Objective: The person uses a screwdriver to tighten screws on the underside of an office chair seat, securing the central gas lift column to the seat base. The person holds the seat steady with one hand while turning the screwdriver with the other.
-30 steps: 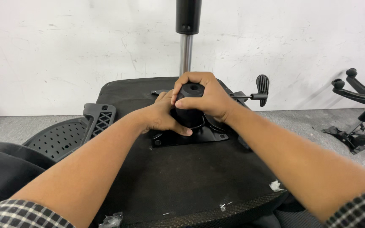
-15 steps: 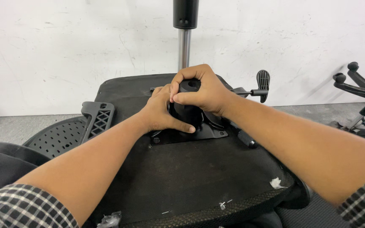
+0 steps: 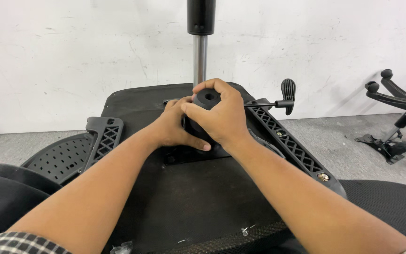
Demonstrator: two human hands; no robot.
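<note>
An upturned black office chair seat (image 3: 198,202) lies in front of me with its mechanism plate (image 3: 184,153) on top. My right hand (image 3: 224,117) is closed around a black round knob (image 3: 207,99) with a hole in its end, above the plate. My left hand (image 3: 175,127) grips the lower part of the same knob from the left. A chrome gas cylinder (image 3: 199,59) with a black upper section stands upright just behind my hands. A lever with a black paddle handle (image 3: 287,89) sticks out to the right.
A ribbed black armrest bracket (image 3: 287,141) runs along the seat's right side, another (image 3: 102,136) on the left. A perforated black backrest panel (image 3: 59,157) lies at left. A chair star base (image 3: 400,103) sits on the grey floor at right. White wall behind.
Both hands stay on the knob. The knob's holed end now shows between my fingers, and my right hand has turned slightly around it.
</note>
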